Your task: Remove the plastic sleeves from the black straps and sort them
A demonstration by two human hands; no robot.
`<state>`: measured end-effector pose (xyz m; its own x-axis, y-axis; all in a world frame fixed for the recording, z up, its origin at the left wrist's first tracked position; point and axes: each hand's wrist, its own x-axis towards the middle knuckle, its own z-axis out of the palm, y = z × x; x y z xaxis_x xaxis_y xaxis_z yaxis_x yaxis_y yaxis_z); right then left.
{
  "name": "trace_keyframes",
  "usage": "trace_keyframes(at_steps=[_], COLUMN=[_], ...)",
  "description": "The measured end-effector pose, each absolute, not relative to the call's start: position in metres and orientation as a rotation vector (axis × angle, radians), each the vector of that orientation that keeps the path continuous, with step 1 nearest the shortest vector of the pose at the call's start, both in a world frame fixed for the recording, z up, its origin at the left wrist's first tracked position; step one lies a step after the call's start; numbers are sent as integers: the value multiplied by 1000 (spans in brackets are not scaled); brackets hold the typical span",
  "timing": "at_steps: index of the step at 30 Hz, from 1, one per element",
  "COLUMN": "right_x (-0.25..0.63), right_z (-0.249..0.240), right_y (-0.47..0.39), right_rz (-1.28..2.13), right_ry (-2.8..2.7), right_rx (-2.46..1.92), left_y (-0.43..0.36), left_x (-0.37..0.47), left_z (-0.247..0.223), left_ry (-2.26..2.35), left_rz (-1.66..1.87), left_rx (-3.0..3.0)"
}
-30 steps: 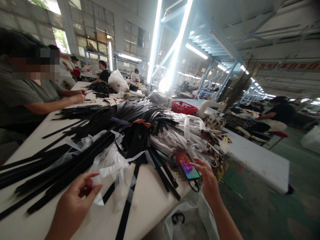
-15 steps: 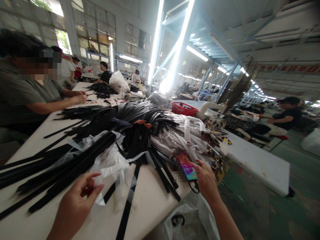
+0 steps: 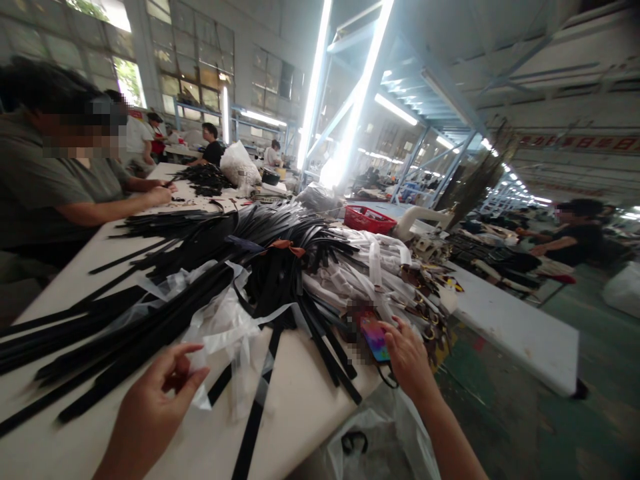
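My left hand (image 3: 157, 393) hovers over the near part of the table, empty, its thumb and forefinger apart. Just behind its fingertips lie crumpled strips of translucent plastic film (image 3: 223, 330) on top of black straps (image 3: 130, 333). On the right, my right hand (image 3: 409, 360) has its fingers stretched out at the edge of a smartphone (image 3: 375, 339). The phone's screen is lit in pink, purple and blue, and it lies at the table's right side. Behind it is a heap of straps wrapped in white film (image 3: 345, 280).
A red basket (image 3: 369, 219) and a sewing machine (image 3: 425, 230) stand beyond the heap. A co-worker in a grey shirt (image 3: 55, 180) sits at the left side. Below the table's right edge hangs a clear plastic bag (image 3: 380, 433). A white board (image 3: 520, 327) extends at right.
The phone's screen has switched from showing icons to a plain coloured picture. My right hand's fingers have shifted slightly; my left hand stays in place.
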<state>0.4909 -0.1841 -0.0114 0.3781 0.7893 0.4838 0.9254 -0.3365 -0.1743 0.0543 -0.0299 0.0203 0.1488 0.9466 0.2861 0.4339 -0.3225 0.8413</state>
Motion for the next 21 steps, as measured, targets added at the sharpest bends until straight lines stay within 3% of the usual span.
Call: trace_keyframes(at_steps=[10, 15, 18, 21], right_x=[484, 455, 395, 316], right_z=[-4, 15, 22, 18], right_y=[-171, -174, -175, -169], right_rz=[-347, -404, -49, 826], right_ry=[-1573, -1371, -1314, -1377], right_rx=[-2320, -1973, -1706, -1425], left_y=[-24, -28, -40, -60], left_x=[50, 52, 60, 67], left_z=[12, 21, 34, 43], left_ry=[1297, 1231, 1039, 956], left_rz=[1148, 1100, 927, 847], left_rx=[1893, 1855, 1765, 1726])
